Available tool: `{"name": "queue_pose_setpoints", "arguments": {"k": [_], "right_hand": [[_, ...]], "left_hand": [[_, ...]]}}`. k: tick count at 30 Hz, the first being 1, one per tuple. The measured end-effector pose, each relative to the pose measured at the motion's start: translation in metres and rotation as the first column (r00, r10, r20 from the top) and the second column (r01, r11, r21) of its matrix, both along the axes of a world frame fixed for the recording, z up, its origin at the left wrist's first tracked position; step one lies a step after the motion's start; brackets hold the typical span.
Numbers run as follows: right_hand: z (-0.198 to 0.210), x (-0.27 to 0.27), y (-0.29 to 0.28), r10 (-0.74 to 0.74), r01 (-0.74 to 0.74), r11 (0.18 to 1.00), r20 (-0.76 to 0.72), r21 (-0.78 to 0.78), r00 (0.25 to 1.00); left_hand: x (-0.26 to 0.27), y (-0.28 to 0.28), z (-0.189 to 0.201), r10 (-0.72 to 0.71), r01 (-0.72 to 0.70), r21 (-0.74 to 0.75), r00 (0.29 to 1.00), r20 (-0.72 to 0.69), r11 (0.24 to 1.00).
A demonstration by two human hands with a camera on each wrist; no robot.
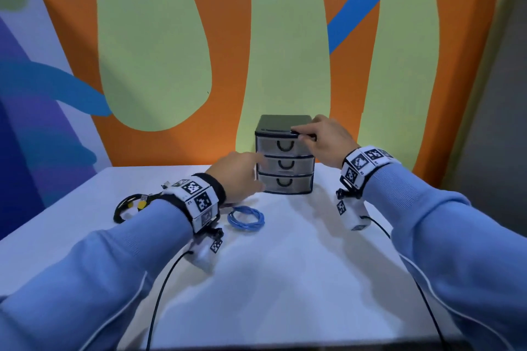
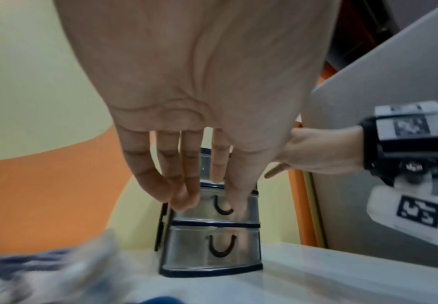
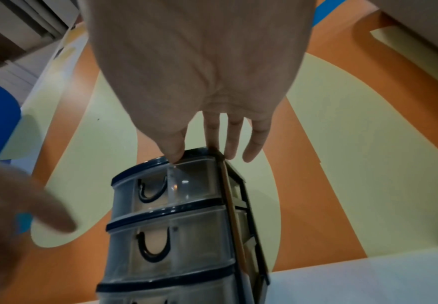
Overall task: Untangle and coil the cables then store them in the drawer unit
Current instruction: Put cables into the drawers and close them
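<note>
A small drawer unit point(image 1: 285, 155) with three see-through drawers and a dark frame stands at the back of a white counter point(image 1: 299, 265), close against a wall painted orange and pale green. All three drawers look closed.

The right hand point(image 1: 328, 141) rests on the unit's top front corner. Its thumb lies along the upper front edge and its fingers are laid out fairly straight over the top and right side. It seems to be there to steady the light unit so it does not slide when a drawer is pulled.

The left hand point(image 1: 238, 174) reaches toward the front of the unit, fingers loosely extended and holding nothing. In the left wrist view its fingertips point(image 2: 184, 202) are at the face of the middle drawer point(image 1: 286, 164), by its dark U-shaped handle (whether they actually touch it cannot be told). It is probably about to pull that drawer open.

Two cables lie on the counter, not yet stored. A blue cable point(image 1: 245, 219), already wound into a neat ring, sits just beside the left wrist, near the unit and within easy reach. A black cable point(image 1: 128, 206) with yellow parts, also looped, lies further left, partly hidden behind the left wrist band.
</note>
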State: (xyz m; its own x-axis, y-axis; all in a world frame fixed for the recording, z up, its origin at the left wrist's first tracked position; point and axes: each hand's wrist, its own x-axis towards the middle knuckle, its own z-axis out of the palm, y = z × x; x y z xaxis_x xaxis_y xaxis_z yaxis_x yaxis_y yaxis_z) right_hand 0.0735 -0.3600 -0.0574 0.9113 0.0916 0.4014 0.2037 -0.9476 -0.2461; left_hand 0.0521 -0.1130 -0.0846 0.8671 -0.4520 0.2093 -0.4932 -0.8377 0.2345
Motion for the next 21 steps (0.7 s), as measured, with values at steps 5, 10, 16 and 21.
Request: {"name": "queue_pose_setpoints", "arguments": {"k": [5,10,16,21], "right_hand": [[0.004,-0.004,0.001,-0.004,0.004,1.0,0.011,-0.027,1.0],[0.008,-0.005,0.002,-0.044,0.045,0.999,0.013,-0.03,0.999],[0.014,-0.013,0.008,-0.069,0.068,0.998,-0.016,-0.004,0.998],[0.029,-0.015,0.011,-0.055,0.065,0.992,-0.091,0.112,0.994]], "left_hand": [[-0.003,-0.045,0.004,-0.028,0.015,0.188,0.997,0.068,0.982],[-0.006,-0.066,0.005,0.034,-0.057,0.229,0.994,0.104,0.972],[-0.008,-0.062,0.008,0.066,-0.074,0.098,0.994,0.089,0.992],[-0.023,-0.045,0.006,0.037,-0.038,-0.001,0.992,0.124,0.999]]}}
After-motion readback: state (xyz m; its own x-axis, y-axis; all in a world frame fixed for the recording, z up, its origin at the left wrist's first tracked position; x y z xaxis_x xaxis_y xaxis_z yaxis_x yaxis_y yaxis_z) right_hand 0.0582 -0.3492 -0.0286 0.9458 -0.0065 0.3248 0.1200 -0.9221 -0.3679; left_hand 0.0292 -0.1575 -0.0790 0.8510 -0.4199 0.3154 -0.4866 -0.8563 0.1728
